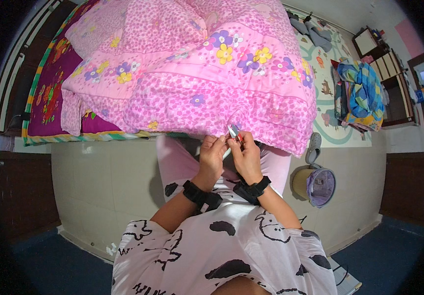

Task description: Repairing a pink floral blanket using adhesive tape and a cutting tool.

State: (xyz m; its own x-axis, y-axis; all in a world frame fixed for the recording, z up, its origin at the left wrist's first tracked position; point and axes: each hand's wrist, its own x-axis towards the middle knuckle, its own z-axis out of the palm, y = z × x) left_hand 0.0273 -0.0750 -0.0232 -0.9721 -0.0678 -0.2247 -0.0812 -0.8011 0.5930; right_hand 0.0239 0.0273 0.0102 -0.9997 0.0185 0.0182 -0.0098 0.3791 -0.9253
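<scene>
A pink quilt (192, 69) with purple and yellow flowers is heaped on the bed and hangs over its near edge. My left hand (212, 155) and my right hand (246, 156) meet just under that hanging edge. My right hand grips a small thread cutter (234, 132) with silver blades and a red part, its tip pointing up at the quilt's hem. My left hand's fingers are pinched together right beside the blades; what they pinch is too small to see. Both wrists wear black straps.
A purple flowered bedsheet (50, 93) with a striped border covers the bed at left. A lined waste bin (316, 185) stands on the tiled floor at right, a grey shoe (313, 147) behind it. Folded clothes (362, 96) lie on a patterned mat by shelves.
</scene>
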